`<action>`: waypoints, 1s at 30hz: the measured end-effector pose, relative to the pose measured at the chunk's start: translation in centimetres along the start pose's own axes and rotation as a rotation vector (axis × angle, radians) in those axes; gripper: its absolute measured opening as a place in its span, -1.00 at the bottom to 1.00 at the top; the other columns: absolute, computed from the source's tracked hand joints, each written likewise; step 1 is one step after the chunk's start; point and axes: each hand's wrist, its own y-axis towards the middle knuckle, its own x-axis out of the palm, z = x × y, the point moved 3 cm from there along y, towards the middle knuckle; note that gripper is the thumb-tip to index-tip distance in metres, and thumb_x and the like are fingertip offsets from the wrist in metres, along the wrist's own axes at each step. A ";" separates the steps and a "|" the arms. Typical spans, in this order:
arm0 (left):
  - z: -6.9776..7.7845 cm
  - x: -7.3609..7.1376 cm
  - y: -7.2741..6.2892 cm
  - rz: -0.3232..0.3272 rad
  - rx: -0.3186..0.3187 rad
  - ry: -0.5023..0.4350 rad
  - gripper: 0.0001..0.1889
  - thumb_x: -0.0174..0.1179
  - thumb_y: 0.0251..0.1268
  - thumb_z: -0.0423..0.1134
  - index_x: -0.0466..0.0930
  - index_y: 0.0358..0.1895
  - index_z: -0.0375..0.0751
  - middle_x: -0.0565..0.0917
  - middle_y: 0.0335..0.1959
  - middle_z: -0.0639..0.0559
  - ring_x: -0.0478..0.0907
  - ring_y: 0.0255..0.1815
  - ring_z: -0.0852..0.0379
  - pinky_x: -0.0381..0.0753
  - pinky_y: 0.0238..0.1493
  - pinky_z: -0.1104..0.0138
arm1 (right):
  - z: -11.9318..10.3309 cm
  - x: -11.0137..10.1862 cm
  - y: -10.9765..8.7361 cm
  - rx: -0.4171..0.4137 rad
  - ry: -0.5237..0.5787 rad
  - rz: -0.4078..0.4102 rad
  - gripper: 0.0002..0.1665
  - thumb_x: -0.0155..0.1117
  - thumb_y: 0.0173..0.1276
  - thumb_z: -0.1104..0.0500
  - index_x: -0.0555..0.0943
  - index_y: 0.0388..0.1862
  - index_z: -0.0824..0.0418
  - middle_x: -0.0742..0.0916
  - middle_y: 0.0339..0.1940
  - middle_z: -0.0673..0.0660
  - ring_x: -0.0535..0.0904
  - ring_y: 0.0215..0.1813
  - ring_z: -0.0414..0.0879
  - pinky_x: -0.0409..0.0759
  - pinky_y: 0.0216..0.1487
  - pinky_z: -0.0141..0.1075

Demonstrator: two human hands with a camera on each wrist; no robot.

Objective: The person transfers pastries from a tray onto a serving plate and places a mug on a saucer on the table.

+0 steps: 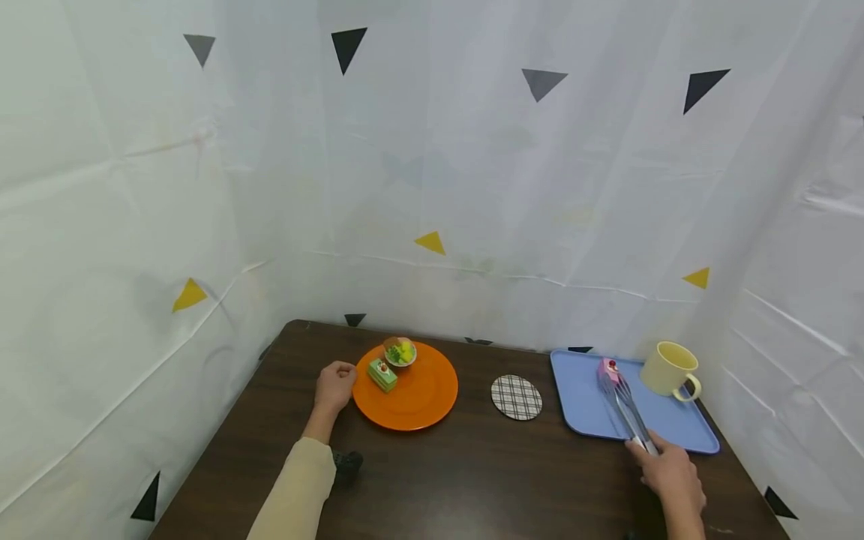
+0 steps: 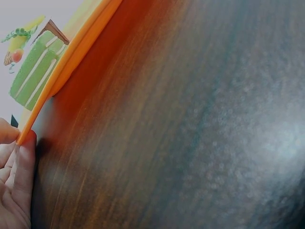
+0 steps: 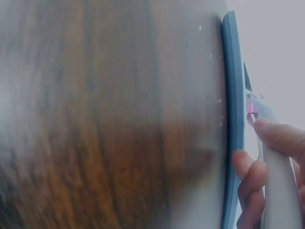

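My left hand [image 1: 335, 385] pinches the left rim of an orange plate [image 1: 432, 397], thumb above and fingers below, as the left wrist view shows. On the plate sit a green cake slice [image 1: 382, 375] and, behind it, a small round dish [image 1: 401, 352] with yellow and green pieces. My right hand [image 1: 670, 474] grips metal tongs [image 1: 628, 411] by their handles. The tips of the tongs reach a pink cake piece [image 1: 608, 367] with a red berry on top, over the blue tray [image 1: 580, 412]. In the right wrist view the tray's edge [image 3: 232, 95] runs beside my fingers.
A yellow mug [image 1: 666, 369] stands on the tray's right part. Between plate and tray lies a round checked coaster [image 1: 516, 397]. White curtains [image 1: 432, 165] with triangles enclose the dark wooden table [image 1: 486, 480] at its back and sides.
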 end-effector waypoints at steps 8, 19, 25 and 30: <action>-0.2 -0.2 -0.1 0.002 -0.006 0.012 -0.64 0.10 0.68 -0.15 0.65 0.24 -0.34 0.70 0.15 -0.34 0.67 -0.12 -0.09 0.67 -0.20 0.22 | -0.8 -0.2 -0.8 -0.040 0.006 -0.011 0.01 0.31 0.52 -0.34 0.26 0.71 0.16 0.78 -0.45 0.13 0.64 -0.27 0.09 0.46 -0.17 0.05; -0.1 -0.1 0.3 0.004 0.021 0.002 -0.65 0.13 0.66 -0.17 0.65 0.23 -0.35 0.71 0.12 -0.33 0.70 -0.16 -0.07 0.68 -0.21 0.19 | -3.1 0.6 -2.4 -0.118 0.022 -0.032 0.10 0.28 0.45 -0.48 0.27 0.72 0.11 0.82 -0.37 0.14 0.71 -0.25 0.08 0.44 -0.26 -0.03; -0.2 -0.1 0.2 0.009 0.004 0.004 -0.65 0.12 0.66 -0.16 0.66 0.23 -0.34 0.71 0.11 -0.33 0.69 -0.16 -0.08 0.68 -0.22 0.21 | -4.7 1.3 -3.3 -0.164 0.033 -0.068 0.13 0.26 0.43 -0.52 0.24 0.74 0.07 0.78 -0.20 0.29 0.73 -0.29 0.00 0.42 -0.27 -0.06; -0.2 -0.1 0.1 0.011 0.001 0.004 -0.66 0.12 0.67 -0.15 0.66 0.22 -0.33 0.72 0.11 -0.31 0.69 -0.13 -0.09 0.69 -0.20 0.21 | -6.2 2.4 -4.4 -0.213 0.041 -0.049 0.06 0.30 0.46 -0.45 0.27 0.73 0.04 0.76 -0.08 0.37 0.74 -0.32 -0.04 0.42 -0.30 -0.08</action>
